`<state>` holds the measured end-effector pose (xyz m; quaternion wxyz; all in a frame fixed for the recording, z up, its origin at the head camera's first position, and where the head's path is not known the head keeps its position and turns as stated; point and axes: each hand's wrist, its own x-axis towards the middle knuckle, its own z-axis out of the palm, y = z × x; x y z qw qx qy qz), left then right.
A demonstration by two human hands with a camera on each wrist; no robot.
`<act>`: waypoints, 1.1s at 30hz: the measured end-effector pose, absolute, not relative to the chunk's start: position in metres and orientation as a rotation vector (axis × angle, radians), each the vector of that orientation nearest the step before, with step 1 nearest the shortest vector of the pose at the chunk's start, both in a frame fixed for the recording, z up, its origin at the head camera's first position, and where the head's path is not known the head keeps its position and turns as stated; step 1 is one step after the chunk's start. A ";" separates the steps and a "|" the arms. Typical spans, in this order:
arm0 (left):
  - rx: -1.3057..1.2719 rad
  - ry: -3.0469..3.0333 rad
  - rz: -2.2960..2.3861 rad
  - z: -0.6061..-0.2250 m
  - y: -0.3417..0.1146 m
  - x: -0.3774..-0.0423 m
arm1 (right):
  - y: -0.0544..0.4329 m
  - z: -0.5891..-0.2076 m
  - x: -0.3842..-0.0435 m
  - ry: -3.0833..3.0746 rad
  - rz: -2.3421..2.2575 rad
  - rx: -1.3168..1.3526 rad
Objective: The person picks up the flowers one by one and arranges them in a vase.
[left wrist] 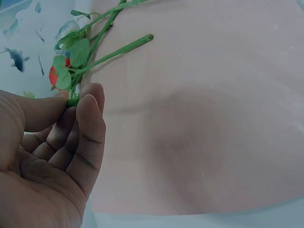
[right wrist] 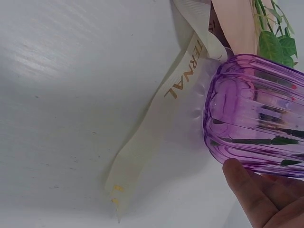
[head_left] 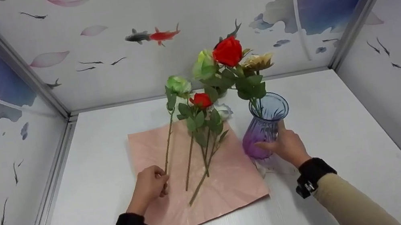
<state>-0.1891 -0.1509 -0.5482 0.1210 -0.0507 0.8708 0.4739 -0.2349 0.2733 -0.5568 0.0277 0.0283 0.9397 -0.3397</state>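
- Tan sleeves (head_left: 354,201) are lying nearest, reaching in from the near side.
- Left hand (head_left: 151,186) is pinching the green-flowered stem (head_left: 170,134) low down, thumb against fingers, over the pink paper (head_left: 237,183), left of the loose stems (head_left: 200,137).
- Right hand (head_left: 291,147) is gripping the purple-blue vase (head_left: 257,141), thumb and fingers curling round it, at the paper's right edge. Can't tell if the base is resting flat.
- Red rose (head_left: 228,51) and beige bloom (head_left: 258,62) are leaning out of it.
- Step, probably: picking up a stem, vase-filling partly done.
- Next move is likely calling for lifting it clear, end toward the mouth, vase braced.
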 end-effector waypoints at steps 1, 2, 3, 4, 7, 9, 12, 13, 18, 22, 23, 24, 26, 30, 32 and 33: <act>-0.161 2.523 1.426 -0.550 -0.153 -0.187 | 0.273 -0.557 -0.235 2.904 -1.043 0.091; -0.171 2.504 1.469 -0.551 -0.155 -0.185 | 0.273 -0.557 -0.235 2.906 -1.038 0.093; -0.185 2.482 1.511 -0.552 -0.156 -0.183 | 0.274 -0.557 -0.234 2.907 -1.038 0.096; -0.200 2.458 1.557 -0.552 -0.157 -0.182 | 0.274 -0.557 -0.234 2.908 -1.036 0.096; -0.226 2.368 1.702 -0.552 -0.156 -0.180 | 0.274 -0.558 -0.234 2.910 -1.038 0.105; -0.228 2.316 1.782 -0.549 -0.153 -0.179 | 0.274 -0.558 -0.234 2.907 -1.049 0.108; -0.209 2.244 1.888 -0.543 -0.145 -0.177 | 0.274 -0.558 -0.233 2.897 -1.066 0.109; -0.204 2.223 1.918 -0.542 -0.142 -0.176 | 0.274 -0.558 -0.233 2.891 -1.070 0.111; -0.149 2.130 2.043 -0.530 -0.125 -0.175 | 0.272 -0.557 -0.234 2.872 -1.071 0.119; -0.057 2.122 2.091 -0.518 -0.110 -0.176 | 0.272 -0.556 -0.234 2.878 -1.048 0.113; -0.036 2.124 2.099 -0.515 -0.106 -0.176 | 0.272 -0.555 -0.234 2.879 -1.041 0.113; -0.015 2.129 2.105 -0.512 -0.102 -0.176 | 0.272 -0.555 -0.234 2.875 -1.041 0.116; 0.032 2.141 2.118 -0.505 -0.094 -0.177 | 0.272 -0.554 -0.234 2.865 -1.041 0.124; 0.148 2.182 2.136 -0.492 -0.079 -0.180 | 0.272 -0.554 -0.235 2.846 -1.067 0.136; 0.209 2.228 2.131 -0.485 -0.072 -0.180 | 0.272 -0.555 -0.235 2.859 -1.060 0.123; 0.235 2.255 2.124 -0.482 -0.068 -0.180 | 0.272 -0.556 -0.235 2.868 -1.056 0.115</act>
